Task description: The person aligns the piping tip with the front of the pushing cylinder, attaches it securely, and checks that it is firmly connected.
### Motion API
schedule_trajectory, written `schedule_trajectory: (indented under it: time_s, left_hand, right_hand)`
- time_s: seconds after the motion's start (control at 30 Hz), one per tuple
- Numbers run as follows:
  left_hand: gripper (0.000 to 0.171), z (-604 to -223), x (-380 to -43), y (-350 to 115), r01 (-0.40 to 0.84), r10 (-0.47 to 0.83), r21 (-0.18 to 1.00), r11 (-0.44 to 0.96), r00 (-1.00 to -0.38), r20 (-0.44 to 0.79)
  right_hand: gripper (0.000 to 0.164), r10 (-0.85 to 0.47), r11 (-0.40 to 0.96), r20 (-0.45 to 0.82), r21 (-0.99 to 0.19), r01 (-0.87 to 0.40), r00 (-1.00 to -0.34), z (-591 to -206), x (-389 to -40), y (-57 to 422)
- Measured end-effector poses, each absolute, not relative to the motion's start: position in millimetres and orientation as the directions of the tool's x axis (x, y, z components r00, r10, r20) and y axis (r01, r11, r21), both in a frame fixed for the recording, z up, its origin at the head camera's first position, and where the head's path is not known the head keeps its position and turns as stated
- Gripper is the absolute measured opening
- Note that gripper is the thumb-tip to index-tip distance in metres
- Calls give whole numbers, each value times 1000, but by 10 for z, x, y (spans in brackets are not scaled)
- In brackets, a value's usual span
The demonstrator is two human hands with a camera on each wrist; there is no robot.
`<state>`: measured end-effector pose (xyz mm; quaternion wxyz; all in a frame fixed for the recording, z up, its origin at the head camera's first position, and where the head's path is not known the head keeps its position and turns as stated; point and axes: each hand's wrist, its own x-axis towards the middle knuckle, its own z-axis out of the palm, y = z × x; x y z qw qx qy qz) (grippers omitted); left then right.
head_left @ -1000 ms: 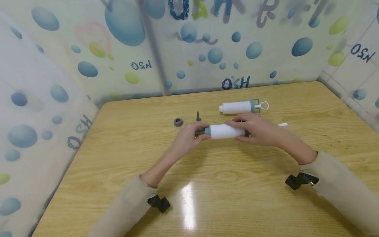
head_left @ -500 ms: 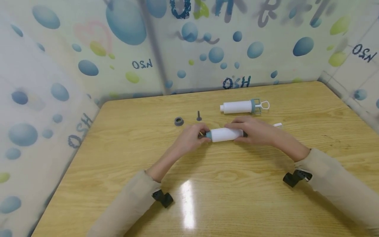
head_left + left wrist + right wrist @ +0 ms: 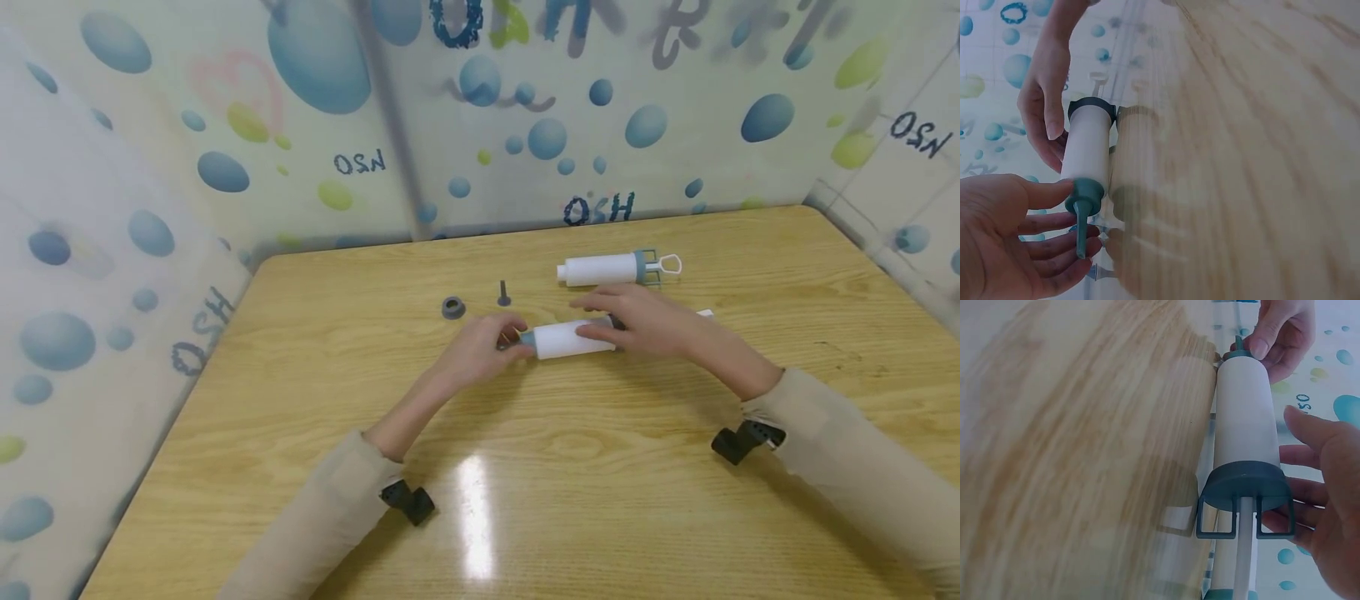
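Observation:
A white icing syringe (image 3: 562, 340) lies on its side on the wooden table. Its teal nozzle (image 3: 1082, 234) points left, toward my left hand (image 3: 478, 350). That hand's thumb touches the edge of the teal collar, while its loosely bent fingers lie behind the nozzle. Over the other end is my right hand (image 3: 654, 323), fingers spread and loose beside the barrel. In the right wrist view, a gap shows between the right thumb and the barrel. The dark teal end cap (image 3: 1244, 481) has two looped finger grips, and the white plunger rod (image 3: 1245, 550) extends from it.
A second white syringe (image 3: 602, 270) with a ring handle lies behind, near the wall. Left of it are a dark grey ring-shaped piece (image 3: 453, 307) and a small grey disc with a stem (image 3: 503, 295). A patterned wall (image 3: 480, 167) borders the wooden table (image 3: 570, 500).
Both hands have lowered the syringe toward me onto the table. My right hand has loosened its grip and lifted slightly off the barrel. The left fingers have relaxed around the nozzle.

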<state>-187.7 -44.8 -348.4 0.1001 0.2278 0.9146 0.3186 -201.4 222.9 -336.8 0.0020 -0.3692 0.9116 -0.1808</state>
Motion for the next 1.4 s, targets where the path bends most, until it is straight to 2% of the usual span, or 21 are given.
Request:
schedule_trajectory:
  time_s: [0.17, 0.4, 0.63, 0.77, 1.13, 1.4]
  left_hand:
    - [38, -3514, -1898, -506, 343, 470, 669, 659, -882, -12]
    - [36, -3526, -1935, -631, 401, 460, 679, 615, -882, 105]
    - [32, -3517, -1972, -781, 393, 402, 675, 624, -902, 154]
    - [30, -3523, -2012, -834, 365, 358, 677, 639, -920, 158]
    - [44, -3509, -2097, -1019, 249, 247, 668, 701, -964, 101]
    - [64, -3487, -2143, -1087, 180, 231, 600, 780, -973, -8]
  right_hand:
    - [45, -649, 677, 120, -359, -642, -751, -3347, -2062, 2201]
    - [42, -580, 700, 128, -427, -572, -805, -3362, -2145, 2135]
    - [34, -557, 650, 194, -503, -569, -808, -3376, -2318, 1979]
    - [33, -549, 638, 180, -541, -548, -816, -3379, -2411, 1852]
    - [41, -528, 669, -19, -625, -402, -849, -3396, -2559, 1591]
    - [42, -542, 673, -81, -638, -375, -836, -3412, -2652, 1436]
